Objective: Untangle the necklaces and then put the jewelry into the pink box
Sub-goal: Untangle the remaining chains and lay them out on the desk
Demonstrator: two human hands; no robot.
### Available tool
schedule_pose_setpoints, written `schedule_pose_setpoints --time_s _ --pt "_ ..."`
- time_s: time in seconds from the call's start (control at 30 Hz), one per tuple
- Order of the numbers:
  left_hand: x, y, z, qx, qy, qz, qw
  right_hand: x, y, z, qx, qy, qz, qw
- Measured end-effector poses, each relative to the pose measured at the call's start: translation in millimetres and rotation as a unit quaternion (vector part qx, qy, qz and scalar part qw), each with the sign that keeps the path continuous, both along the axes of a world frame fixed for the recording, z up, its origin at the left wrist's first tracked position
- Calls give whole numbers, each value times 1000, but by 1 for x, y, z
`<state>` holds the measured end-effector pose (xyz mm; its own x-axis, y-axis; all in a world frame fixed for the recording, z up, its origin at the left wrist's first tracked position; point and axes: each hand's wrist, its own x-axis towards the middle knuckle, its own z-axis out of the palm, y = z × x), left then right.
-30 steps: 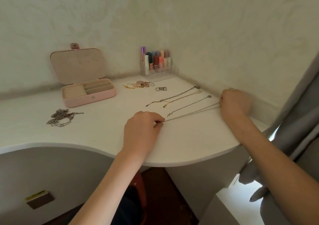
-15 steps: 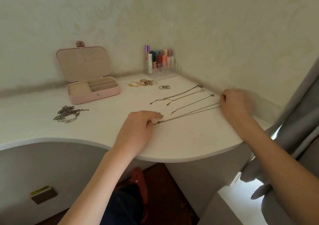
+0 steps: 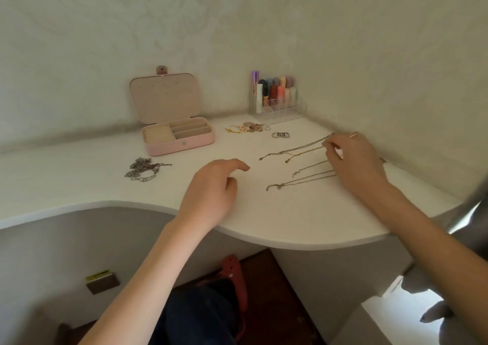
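On my feed the white corner desk (image 3: 79, 186) fills the middle, with a clear organiser (image 3: 277, 106) of coloured tubes pushed into the far corner against the wall. A grey curtain (image 3: 472, 207) crowds the right edge, and below the desk I see a dark lap and a red shoe (image 3: 235, 273). To the left of centre sits the pink box (image 3: 179, 139), lid propped open, its beige compartments showing nothing inside that I can make out. Nothing lies between it and the jewelry. Left of my left hand a tangle of silver chain (image 3: 144, 169) lies in a heap, well apart from the rest. Just right of the box there is a small cluster of gold and beaded pieces (image 3: 248, 128), and beside that a pair of rings (image 3: 281, 135). The thin necklaces (image 3: 295, 151) lie stretched out in near-parallel lines on the right of the desk, two farther back, one gold and one silvery, and more nearer the edge; their far ends are hidden under my right hand (image 3: 353, 159). That hand reaches over them with fingertips pinched on the far pair of chains. My left hand (image 3: 214, 186) hovers over the bare desk, fingers loosely curled, holding nothing, clear of the nearest chain's clasp (image 3: 274, 187).
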<state>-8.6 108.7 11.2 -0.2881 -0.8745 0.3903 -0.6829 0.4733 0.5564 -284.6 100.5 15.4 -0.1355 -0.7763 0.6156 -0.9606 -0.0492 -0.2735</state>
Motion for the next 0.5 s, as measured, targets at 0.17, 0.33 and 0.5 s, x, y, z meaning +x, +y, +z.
schedule_pose_setpoints --time_s 0.17,0.33,0.5 --pt "71 -20 4 -38 -22 159 986 116 -27 14 77 38 226 970" --pt "128 -31 2 0 -60 230 971 222 -72 10 174 46 334 925" --pt "143 -44 -3 37 -62 191 979 268 -89 -2 171 -34 365 915"
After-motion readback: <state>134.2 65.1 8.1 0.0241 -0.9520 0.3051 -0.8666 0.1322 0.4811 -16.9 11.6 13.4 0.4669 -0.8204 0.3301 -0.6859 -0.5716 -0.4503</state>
